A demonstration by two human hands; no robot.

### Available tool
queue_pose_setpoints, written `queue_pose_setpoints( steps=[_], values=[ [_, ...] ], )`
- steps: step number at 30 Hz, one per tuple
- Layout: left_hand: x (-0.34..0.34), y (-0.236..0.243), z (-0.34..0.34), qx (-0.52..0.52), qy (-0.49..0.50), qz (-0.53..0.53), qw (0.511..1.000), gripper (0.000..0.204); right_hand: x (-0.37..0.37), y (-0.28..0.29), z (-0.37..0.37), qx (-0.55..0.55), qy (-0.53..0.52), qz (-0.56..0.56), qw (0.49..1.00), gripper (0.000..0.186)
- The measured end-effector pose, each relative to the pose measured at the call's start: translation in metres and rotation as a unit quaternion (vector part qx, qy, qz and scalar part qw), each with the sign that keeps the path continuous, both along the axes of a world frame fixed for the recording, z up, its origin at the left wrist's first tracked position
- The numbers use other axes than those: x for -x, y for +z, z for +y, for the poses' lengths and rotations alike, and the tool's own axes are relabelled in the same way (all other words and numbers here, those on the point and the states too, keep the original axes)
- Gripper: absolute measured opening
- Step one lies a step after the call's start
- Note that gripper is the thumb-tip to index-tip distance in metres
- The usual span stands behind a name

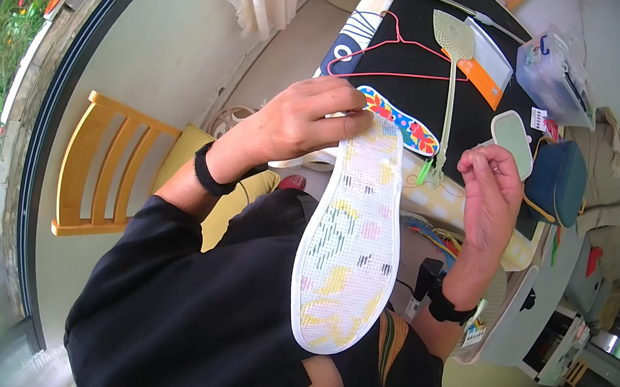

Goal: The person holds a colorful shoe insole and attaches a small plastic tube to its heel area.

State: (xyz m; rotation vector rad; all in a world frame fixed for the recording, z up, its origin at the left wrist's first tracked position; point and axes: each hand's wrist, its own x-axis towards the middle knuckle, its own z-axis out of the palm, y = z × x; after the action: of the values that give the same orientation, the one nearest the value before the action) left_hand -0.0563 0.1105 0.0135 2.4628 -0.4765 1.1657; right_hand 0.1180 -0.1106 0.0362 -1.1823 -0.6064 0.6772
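Note:
My left hand (307,118) pinches the narrow end of a white shoe insole (351,240), which hangs upright in front of my chest. Its mesh face carries scattered stitches in yellow, pink, green and black. To the right, my right hand (491,191) is raised, its thumb and fingertips pressed together; whatever they hold, if anything, is too fine to make out. Behind the white insole, a second insole (416,136) with a bright red, blue and yellow floral face lies at the table's near edge, partly covered. A small bright green item (424,172) is beside it.
On the black-topped table (395,63) lie a red coat hanger (411,43), a pale fly swatter (454,38) and an orange-and-white packet (482,67). A clear plastic box (551,78) and a dark blue case (558,180) stand at the right. A wooden chair (116,163) is on my left.

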Motion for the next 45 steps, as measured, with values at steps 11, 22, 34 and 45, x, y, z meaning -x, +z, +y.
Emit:
queue_pose_setpoints(
  steps=[11,22,34,45],
  values=[
    [0.005,0.011,-0.005,0.074,0.032,0.020,0.997,0.029,0.042,-0.018,0.047,0.047,0.167,0.040,0.984,0.027],
    [0.015,0.019,0.007,0.080,0.088,-0.004,0.993,0.028,0.026,-0.027,0.021,0.042,0.092,0.037,0.994,0.009],
    [0.007,0.023,0.003,0.045,-0.017,0.050,0.998,0.029,0.000,-0.034,0.000,0.188,-0.101,-0.316,0.925,0.008],
    [-0.001,0.014,-0.018,0.148,-0.189,0.136,0.961,0.029,0.039,0.011,0.036,0.079,0.280,-0.037,0.956,0.007]
  ],
)
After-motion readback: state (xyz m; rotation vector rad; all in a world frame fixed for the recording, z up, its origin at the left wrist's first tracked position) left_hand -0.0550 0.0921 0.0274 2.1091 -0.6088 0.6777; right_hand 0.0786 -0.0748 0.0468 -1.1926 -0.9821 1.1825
